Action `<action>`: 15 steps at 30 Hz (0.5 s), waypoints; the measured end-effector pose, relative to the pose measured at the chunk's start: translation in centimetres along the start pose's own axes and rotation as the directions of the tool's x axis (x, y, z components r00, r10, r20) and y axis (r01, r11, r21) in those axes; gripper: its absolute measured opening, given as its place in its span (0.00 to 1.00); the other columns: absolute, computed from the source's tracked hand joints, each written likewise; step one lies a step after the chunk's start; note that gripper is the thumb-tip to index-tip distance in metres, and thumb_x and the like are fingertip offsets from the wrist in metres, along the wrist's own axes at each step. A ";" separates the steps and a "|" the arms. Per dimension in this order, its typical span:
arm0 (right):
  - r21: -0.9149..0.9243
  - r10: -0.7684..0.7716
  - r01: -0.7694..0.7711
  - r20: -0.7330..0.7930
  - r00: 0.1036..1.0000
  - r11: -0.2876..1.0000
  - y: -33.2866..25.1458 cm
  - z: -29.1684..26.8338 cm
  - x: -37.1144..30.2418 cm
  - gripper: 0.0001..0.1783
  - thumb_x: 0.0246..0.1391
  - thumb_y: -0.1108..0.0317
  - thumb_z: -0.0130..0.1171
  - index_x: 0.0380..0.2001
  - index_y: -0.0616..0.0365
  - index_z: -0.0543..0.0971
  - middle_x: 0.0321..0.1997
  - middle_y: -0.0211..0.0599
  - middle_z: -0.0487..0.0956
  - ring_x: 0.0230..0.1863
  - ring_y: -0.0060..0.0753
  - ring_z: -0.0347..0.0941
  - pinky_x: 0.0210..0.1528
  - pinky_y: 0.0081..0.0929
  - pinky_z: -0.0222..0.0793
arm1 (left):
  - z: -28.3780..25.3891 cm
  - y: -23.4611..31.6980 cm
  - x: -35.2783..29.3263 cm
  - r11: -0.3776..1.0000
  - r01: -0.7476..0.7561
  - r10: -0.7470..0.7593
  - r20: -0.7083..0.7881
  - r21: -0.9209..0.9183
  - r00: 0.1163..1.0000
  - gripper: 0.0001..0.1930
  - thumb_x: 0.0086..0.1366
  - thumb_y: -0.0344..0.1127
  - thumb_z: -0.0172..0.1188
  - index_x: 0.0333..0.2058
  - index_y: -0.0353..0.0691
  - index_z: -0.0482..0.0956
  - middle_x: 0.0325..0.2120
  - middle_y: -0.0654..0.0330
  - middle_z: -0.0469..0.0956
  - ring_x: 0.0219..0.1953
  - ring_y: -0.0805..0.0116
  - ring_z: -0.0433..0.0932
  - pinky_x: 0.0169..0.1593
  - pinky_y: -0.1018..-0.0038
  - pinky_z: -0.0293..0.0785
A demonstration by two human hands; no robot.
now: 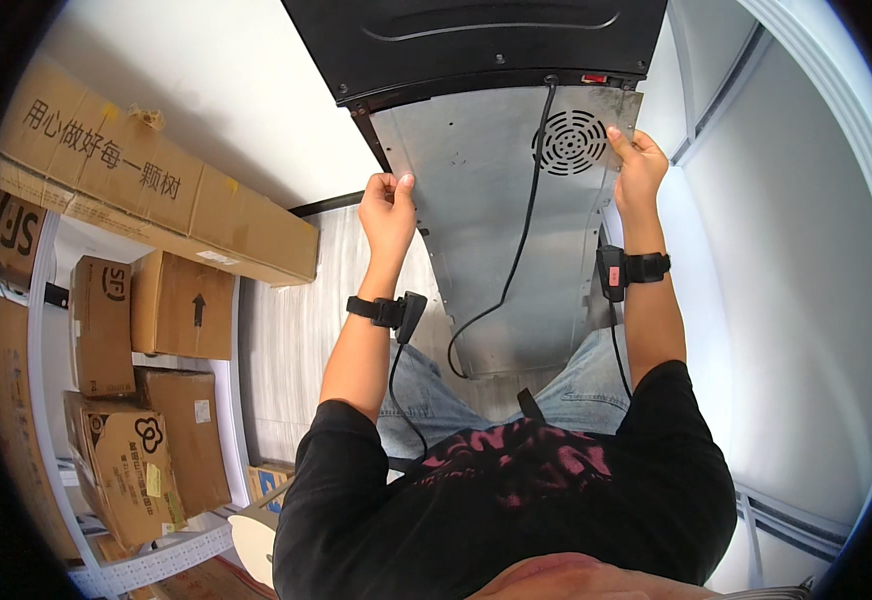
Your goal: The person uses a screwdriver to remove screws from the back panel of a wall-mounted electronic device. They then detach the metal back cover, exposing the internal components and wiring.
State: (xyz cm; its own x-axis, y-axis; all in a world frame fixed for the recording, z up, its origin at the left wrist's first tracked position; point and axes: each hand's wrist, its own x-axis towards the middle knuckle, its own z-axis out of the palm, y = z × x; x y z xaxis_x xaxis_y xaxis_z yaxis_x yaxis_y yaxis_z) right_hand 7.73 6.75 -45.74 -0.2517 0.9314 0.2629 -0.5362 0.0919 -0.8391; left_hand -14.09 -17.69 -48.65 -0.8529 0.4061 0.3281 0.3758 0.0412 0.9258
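Note:
In front of me a large grey sheet-metal panel (476, 215) runs down from beneath the black top of an appliance (496, 40). A round slotted vent (570, 143) is cut into its upper right part. My left hand (388, 210) is closed on the panel's left edge, thumb uppermost. Level with the vent, my right hand (641, 170) pinches the right edge between thumb and fingers. A black power cord (530, 200) leaves the appliance near a red switch (594, 78) and hangs down across the panel. The panel's far side is hidden.
At the left, a white metal shelf (238, 420) holds several cardboard boxes (191, 305). One long carton (166, 190) lies on top, reaching towards the appliance. White walls (786, 260) close in on the right. Both my wrists carry black straps with cables.

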 end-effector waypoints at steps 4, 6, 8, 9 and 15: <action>-0.001 -0.032 0.032 -0.019 0.999 0.999 0.9 -0.3 0.4 0.05 0.46 0.81 0.65 0.26 0.67 0.78 0.27 0.29 0.76 0.29 0.16 0.68 0.33 0.14 0.64 | -0.2 0.3 0.1 1.000 -0.019 0.019 -0.018 -0.001 1.000 0.13 0.61 0.37 0.62 0.25 0.36 0.70 0.15 0.67 0.69 0.18 0.81 0.65 0.23 0.80 0.63; -0.005 -0.044 0.044 -0.015 0.999 0.999 1.3 -0.7 0.6 0.05 0.47 0.81 0.65 0.25 0.66 0.77 0.26 0.27 0.75 0.28 0.15 0.67 0.33 0.14 0.63 | -0.2 0.4 0.2 1.000 -0.024 0.024 -0.019 -0.011 1.000 0.13 0.61 0.37 0.62 0.25 0.36 0.70 0.15 0.67 0.69 0.18 0.81 0.65 0.23 0.80 0.63; -0.003 -0.040 0.040 -0.011 0.999 0.999 1.2 -0.5 0.6 0.05 0.47 0.81 0.64 0.24 0.65 0.76 0.25 0.25 0.74 0.28 0.15 0.66 0.32 0.15 0.62 | -0.3 0.1 0.2 0.999 -0.037 0.037 -0.022 -0.013 0.999 0.14 0.60 0.38 0.63 0.25 0.36 0.70 0.15 0.67 0.70 0.18 0.81 0.65 0.23 0.80 0.64; -0.003 -0.038 0.038 -0.016 0.999 0.999 1.0 -0.2 0.5 0.05 0.47 0.81 0.64 0.24 0.66 0.77 0.25 0.25 0.74 0.28 0.15 0.66 0.32 0.15 0.62 | -0.4 0.2 0.2 0.999 -0.031 0.031 -0.020 -0.013 0.999 0.14 0.60 0.38 0.63 0.25 0.36 0.70 0.15 0.67 0.70 0.18 0.81 0.65 0.24 0.80 0.64; -0.003 -0.021 0.021 -0.040 0.999 1.000 0.8 0.0 0.1 0.09 0.46 0.79 0.65 0.32 0.71 0.78 0.31 0.35 0.79 0.31 0.20 0.72 0.37 0.16 0.68 | -0.4 0.5 0.2 0.999 -0.041 0.041 -0.011 0.017 0.999 0.13 0.60 0.37 0.62 0.26 0.35 0.71 0.14 0.66 0.70 0.18 0.80 0.66 0.24 0.80 0.65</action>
State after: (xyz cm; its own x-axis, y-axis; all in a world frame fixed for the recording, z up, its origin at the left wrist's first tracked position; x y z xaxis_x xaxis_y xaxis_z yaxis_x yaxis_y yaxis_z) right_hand 7.28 6.94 -46.34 -0.2083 0.9425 0.2615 -0.5391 0.1124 -0.8347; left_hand -14.23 -17.96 -48.00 -0.8406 0.3973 0.3682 0.4168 0.0403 0.9081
